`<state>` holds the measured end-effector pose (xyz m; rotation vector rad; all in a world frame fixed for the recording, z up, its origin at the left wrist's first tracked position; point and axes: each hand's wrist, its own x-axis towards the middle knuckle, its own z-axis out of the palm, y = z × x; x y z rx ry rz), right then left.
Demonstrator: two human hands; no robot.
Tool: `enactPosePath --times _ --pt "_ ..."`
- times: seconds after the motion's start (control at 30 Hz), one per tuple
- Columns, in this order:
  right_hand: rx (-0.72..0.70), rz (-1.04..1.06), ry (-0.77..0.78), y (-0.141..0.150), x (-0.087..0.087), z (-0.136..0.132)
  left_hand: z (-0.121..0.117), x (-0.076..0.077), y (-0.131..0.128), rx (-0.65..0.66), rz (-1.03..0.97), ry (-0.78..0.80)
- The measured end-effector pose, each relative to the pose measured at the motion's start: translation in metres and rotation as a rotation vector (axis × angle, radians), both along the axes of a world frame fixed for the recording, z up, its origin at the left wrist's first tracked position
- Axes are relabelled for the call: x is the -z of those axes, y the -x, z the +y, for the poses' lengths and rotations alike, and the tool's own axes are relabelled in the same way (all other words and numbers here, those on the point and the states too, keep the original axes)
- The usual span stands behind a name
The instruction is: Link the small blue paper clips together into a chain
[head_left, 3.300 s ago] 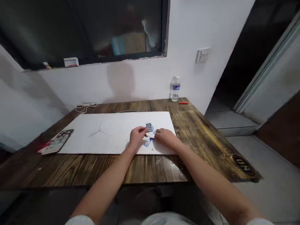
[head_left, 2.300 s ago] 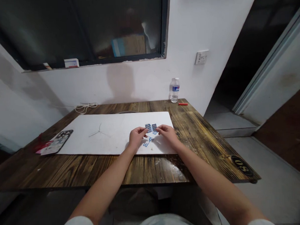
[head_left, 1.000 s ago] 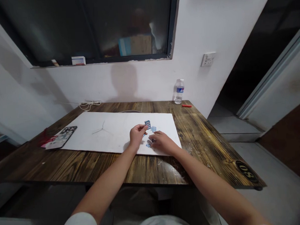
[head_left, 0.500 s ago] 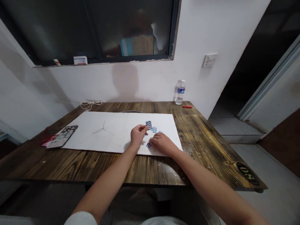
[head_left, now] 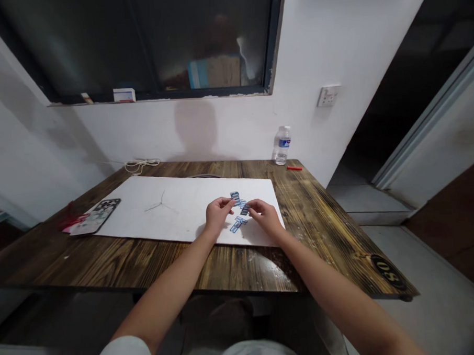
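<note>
Several small blue and white cards lie on a white sheet (head_left: 183,211) on the wooden table (head_left: 107,256). My left hand (head_left: 217,212) is pinched on a small stack of these cards (head_left: 235,198), held just above the sheet. My right hand (head_left: 264,215) is pinched on another card (head_left: 245,210), lifted close to the stack. Two more cards (head_left: 237,224) lie flat on the sheet between and just below my hands.
A phone (head_left: 95,216) lies over something red at the sheet's left edge. A water bottle (head_left: 281,145) and a red marker (head_left: 294,168) stand at the table's far right. A coiled white cable (head_left: 142,164) lies by the wall. An open doorway is on the right.
My right hand, which was flat on the sheet over the loose cards, has lifted with one card pinched and moved up toward the stack in my left hand. The left hand barely moved.
</note>
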<state>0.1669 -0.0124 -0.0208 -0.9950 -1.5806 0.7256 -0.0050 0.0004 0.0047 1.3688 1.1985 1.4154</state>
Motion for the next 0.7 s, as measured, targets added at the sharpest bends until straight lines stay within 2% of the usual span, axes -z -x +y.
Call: enactPosePath --times 0.17,0.27,0.47,0.7 --pt "-0.026 0.218 0.039 -0.0014 0.0032 0.0063 -0.0003 0.0021 -0.0016 0.052 0.015 0.012" --pt "-0.009 0.271 0.051 -0.0029 0.0044 0.0082 -0.0016 0.0025 -0.0032 0.093 0.031 0.020" --pt "0.080 0.222 0.039 -0.0056 0.0012 0.0058 -0.0055 0.0026 -0.0060 0.179 0.070 0.075" --pt "0.143 0.118 -0.023 -0.0062 -0.0048 -0.0001 -0.0082 -0.0006 -0.0075 0.190 0.099 0.086"
